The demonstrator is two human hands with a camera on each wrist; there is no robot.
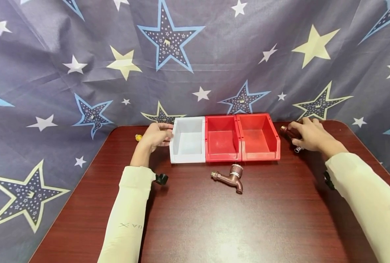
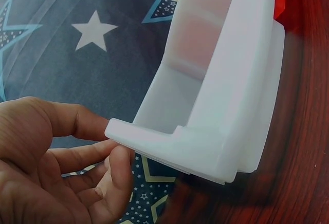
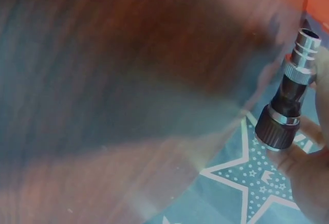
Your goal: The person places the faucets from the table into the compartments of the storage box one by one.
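At the left end of a row of bins, my left hand [image 1: 156, 137] pinches the side rim of the white plastic bin [image 1: 187, 158]. In the left wrist view, the fingers [image 2: 85, 124] meet at the bin's corner. My right hand [image 1: 308, 135] holds a brown faucet [image 1: 291, 133] to the right of the bins. The right wrist view shows this faucet's ribbed knob [image 3: 277, 127] and silver hose end [image 3: 307, 43]; the palm side of the grip is partly out of frame. Another brown faucet [image 1: 230, 179] lies on the table before the bins.
Two red bins, a middle one [image 1: 222, 157] and a right one [image 1: 260, 156], stand side by side against the white bin. A small yellow object [image 1: 138, 137] lies behind the left wrist. A star-patterned curtain [image 1: 214, 44] hangs behind the dark red wooden table [image 1: 195, 226].
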